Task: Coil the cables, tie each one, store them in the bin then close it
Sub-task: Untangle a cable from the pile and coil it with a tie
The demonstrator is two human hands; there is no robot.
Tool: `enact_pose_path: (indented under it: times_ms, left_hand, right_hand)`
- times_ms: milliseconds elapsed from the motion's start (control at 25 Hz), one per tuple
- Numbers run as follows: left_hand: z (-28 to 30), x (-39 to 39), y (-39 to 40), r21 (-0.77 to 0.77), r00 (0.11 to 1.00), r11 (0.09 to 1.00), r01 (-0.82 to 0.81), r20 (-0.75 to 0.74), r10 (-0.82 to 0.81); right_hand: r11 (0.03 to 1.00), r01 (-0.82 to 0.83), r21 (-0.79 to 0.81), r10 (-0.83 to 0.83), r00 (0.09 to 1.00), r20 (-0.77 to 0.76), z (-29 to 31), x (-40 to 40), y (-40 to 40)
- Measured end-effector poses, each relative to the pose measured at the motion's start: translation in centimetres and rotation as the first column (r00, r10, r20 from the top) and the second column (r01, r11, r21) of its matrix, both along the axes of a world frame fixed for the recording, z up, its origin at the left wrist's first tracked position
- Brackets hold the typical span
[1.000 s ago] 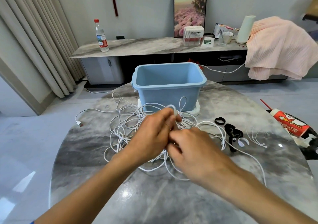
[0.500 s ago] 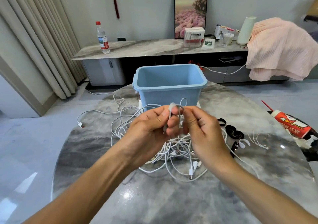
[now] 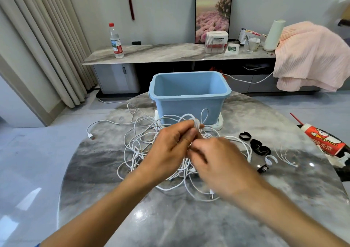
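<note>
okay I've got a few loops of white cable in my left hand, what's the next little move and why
Probably wind another loop onto the small coil pinched in your left hand, feeding slack with the right hand. Most of the white cable pile lies loose on the table, and the blue bin looks empty.

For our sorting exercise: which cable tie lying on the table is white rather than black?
The white tie, a small open loop nearest the person among the ties; the black ties lie beyond it, toward the blue bin.
</note>
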State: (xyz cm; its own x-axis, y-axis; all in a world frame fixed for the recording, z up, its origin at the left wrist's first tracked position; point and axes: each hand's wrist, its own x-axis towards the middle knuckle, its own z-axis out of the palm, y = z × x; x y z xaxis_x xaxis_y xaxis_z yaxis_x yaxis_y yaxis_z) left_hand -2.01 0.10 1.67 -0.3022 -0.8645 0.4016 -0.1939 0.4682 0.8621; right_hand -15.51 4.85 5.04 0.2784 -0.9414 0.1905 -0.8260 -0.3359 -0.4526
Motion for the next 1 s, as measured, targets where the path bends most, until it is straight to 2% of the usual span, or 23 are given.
enact_pose_path:
  times_ms: [80, 160, 280, 400, 480, 560, 640, 680, 720, 760, 800, 840, 920, 1000]
  left_hand:
    - [0.8, 0.2, 0.2, 0.016, 0.986, 0.991, 0.13, 0.103, -0.131]
    - [1.8, -0.1, 0.6, 0.134, 0.963, 0.957, 0.258, 0.04, -0.266]
    - [3.0, -0.2, 0.5, 0.251, 0.939, 0.906, 0.341, -0.043, -0.342]
    - [3.4, 0.4, 0.6, 0.332, 0.925, 0.866, 0.374, -0.069, -0.373]
    - [3.6, 1.0, 0.8, 0.412, 0.906, 0.808, 0.421, -0.154, -0.394]
    - [3.9, 1.0, 1.0, 0.477, 0.859, 0.719, 0.505, -0.355, -0.368]
    - [3.9, 0.6, 1.3, 0.439, 0.767, 0.675, 0.593, -0.562, -0.309]
    - [3.6, 0.3, 1.4, 0.407, 0.719, 0.672, 0.618, -0.638, -0.275]
    - [3.4, 0.0, 1.5, 0.384, 0.682, 0.677, 0.628, -0.691, -0.24]
    - [3.1, -0.1, 1.4, 0.377, 0.661, 0.687, 0.621, -0.723, -0.201]
    - [3.0, -0.1, 1.2, 0.378, 0.655, 0.711, 0.594, -0.739, -0.155]
    - [2.9, 0.0, 0.9, 0.38, 0.658, 0.745, 0.548, -0.746, -0.104]
    - [3.0, 0.3, 0.2, 0.384, 0.7, 0.835, 0.393, -0.714, -0.002]
    - [2.7, 0.5, -0.2, 0.348, 0.829, 0.919, 0.184, -0.558, 0.045]
  right_hand:
    - [0.99, -0.058, -0.128, 0.061, 0.998, 0.015, 2.1, -2.8, -1.0]
    - [0.963, -0.135, -0.233, 0.159, 0.983, 0.089, 2.8, -5.3, -2.2]
    - [0.92, -0.208, -0.331, 0.273, 0.949, 0.161, 1.8, -6.2, -2.9]
    - [0.897, -0.106, -0.428, 0.215, 0.953, 0.215, 1.3, -6.3, -3.3]
    - [0.904, -0.062, -0.424, 0.209, 0.928, 0.309, 1.1, -6.8, -3.9]
    - [0.907, -0.169, -0.386, 0.318, 0.876, 0.363, 0.2, -6.3, -4.1]
    - [0.935, -0.184, -0.302, 0.321, 0.8, 0.507, -1.3, -4.4, -3.8]
    - [0.966, -0.144, -0.216, 0.252, 0.72, 0.646, -1.8, -3.2, -3.5]
    - [0.99, -0.109, -0.087, 0.135, 0.584, 0.801, -2.3, -2.0, -3.3]
    - [0.997, -0.067, 0.047, -0.011, 0.467, 0.884, -2.8, -1.0, -3.0]
    - [0.987, -0.026, 0.159, -0.134, 0.416, 0.9, -3.2, -0.2, -2.7]
    - [0.976, 0.013, 0.219, -0.201, 0.459, 0.866, -3.8, 0.3, -2.4]
    - [0.965, 0.043, 0.259, -0.228, 0.625, 0.746, -5.1, 1.4, -1.3]
    - [0.974, -0.01, 0.227, -0.133, 0.785, 0.605, -5.0, 2.6, 0.1]
